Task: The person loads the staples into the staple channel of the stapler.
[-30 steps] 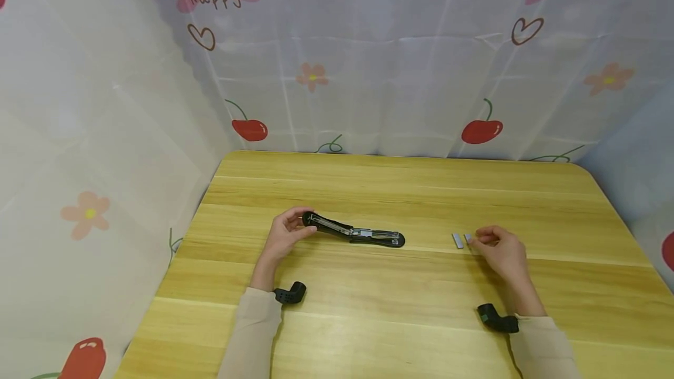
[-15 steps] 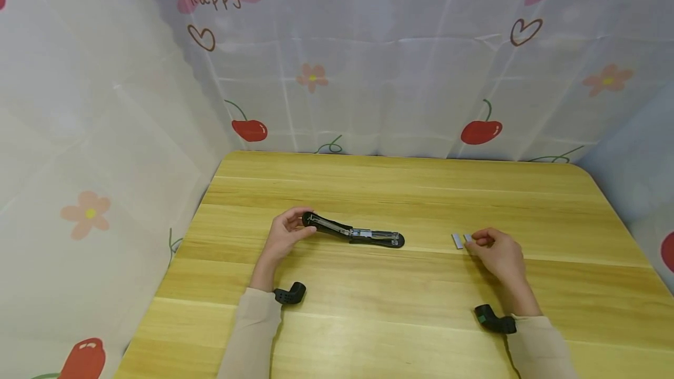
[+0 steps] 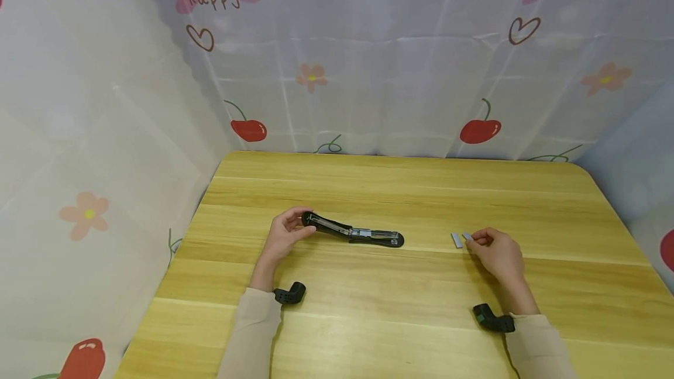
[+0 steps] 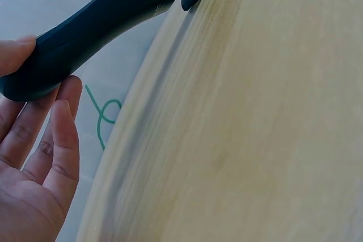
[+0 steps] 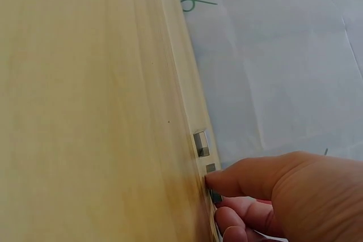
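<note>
Left of centre on the wooden surface (image 3: 368,320), your left hand (image 3: 282,235) holds one end of the unfolded stapler (image 3: 337,228), thumb on one side and fingers (image 4: 65,145) on the other, probably so that the hinged halves stand spread with their metal parts facing you. Its other half seems to rest on the wood, sharing the weight. Well to the right, your right hand (image 3: 500,253) pinches the right staple strip (image 3: 466,236), fingers narrow, likely because so small a piece offers little to grip. The left staple strip (image 3: 456,240) lies just beside it, untouched.

You have room between stapler and strips, and more on your near side. The far edge (image 3: 400,156) runs well beyond both hands, patterned cloth (image 3: 379,86) behind it. Mind the wrist cameras (image 3: 290,293) jutting inward.
</note>
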### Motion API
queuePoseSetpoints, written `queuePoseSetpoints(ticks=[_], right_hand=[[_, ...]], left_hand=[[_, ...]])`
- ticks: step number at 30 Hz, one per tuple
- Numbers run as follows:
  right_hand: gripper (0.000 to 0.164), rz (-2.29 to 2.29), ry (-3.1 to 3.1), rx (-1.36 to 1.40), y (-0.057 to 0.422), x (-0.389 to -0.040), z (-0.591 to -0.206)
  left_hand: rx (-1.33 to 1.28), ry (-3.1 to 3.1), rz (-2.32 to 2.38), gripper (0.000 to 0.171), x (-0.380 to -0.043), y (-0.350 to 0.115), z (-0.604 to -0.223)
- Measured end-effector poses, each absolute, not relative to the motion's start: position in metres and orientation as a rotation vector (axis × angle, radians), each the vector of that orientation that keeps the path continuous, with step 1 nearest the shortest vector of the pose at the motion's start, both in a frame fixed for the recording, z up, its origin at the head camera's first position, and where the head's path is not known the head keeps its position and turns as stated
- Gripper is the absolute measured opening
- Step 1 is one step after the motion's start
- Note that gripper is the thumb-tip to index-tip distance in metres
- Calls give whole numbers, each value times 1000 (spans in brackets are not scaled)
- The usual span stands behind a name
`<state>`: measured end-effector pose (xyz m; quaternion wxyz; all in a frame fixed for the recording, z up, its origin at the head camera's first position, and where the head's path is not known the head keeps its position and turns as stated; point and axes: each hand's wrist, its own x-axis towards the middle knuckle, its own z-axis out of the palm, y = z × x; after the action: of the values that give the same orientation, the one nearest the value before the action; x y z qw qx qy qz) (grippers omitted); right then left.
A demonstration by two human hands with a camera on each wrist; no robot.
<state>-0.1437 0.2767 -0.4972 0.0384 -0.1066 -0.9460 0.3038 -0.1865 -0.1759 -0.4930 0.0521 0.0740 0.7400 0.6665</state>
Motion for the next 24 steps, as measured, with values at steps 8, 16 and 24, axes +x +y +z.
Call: queuePoseSetpoints(ticks=[8, 16, 24], right_hand=[[23, 933, -2882, -370, 275, -143, -496], [25, 936, -2846, -372, 274, -143, -495], [18, 951, -2773, -355, 276, -144, -498]], left_hand=[[219, 2247, 2032, 44, -186, -177, -492], [227, 2255, 2032, 44, -186, -177, -493], [207, 2264, 2010, 43, -186, -177, -493]])
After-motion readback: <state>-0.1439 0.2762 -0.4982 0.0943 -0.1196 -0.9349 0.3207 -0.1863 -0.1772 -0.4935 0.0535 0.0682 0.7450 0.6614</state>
